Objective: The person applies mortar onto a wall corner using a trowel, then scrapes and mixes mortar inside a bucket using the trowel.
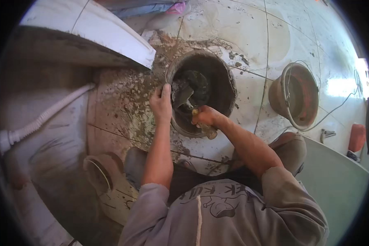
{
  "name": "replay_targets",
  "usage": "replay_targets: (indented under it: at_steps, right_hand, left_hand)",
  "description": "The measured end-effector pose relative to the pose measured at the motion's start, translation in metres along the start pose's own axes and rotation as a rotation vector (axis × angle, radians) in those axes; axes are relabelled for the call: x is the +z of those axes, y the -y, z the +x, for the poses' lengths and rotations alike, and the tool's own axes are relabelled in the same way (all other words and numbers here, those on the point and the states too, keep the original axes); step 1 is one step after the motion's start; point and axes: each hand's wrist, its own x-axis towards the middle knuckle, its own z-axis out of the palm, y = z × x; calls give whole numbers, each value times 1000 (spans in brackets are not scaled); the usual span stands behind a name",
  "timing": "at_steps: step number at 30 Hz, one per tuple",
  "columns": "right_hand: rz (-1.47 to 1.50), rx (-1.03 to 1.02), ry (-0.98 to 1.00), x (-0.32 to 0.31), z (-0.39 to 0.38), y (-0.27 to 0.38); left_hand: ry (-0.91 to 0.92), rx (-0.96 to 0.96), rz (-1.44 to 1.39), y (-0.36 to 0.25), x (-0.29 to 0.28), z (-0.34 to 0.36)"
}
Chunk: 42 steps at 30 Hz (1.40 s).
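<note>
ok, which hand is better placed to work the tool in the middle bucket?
Right, I'd say: the right hand holds the tool by its handle, at the near rim of the bucket. The left hand is on the left rim, likelier for steadying.

My left hand (160,104) is stretched forward, thumb (166,91) extended, forearm (159,149) nearly straight — my right hand (208,116) is curled tight, its forearm (247,140) slanting in from the right.

Open floor (252,96) separates the bucket (228,84) from the pail (277,97).
</note>
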Motion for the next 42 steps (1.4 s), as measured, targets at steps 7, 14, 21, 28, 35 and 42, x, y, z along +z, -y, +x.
replay_targets:
  at_steps: [7,14,21,28,35,42]
  right_hand:
    - [-47,-193,-37,-38,-1,13]
    - [-104,-188,13,-54,-27,18]
    - [1,-73,36,-35,-78,45]
    - [86,-74,57,12,-105,37]
    - [-444,-209,-464,64,-79,49]
    - [-401,-404,-383,89,-96,158]
  left_hand:
    - [-31,-28,-179,22,0,15]
    - [-74,-117,-196,21,-9,8]
    - [-237,-273,-390,59,-32,10]
    - [-229,-313,-244,50,-85,7]
    - [-199,-444,-124,66,-161,6]
    - [32,-508,-55,115,-171,-14]
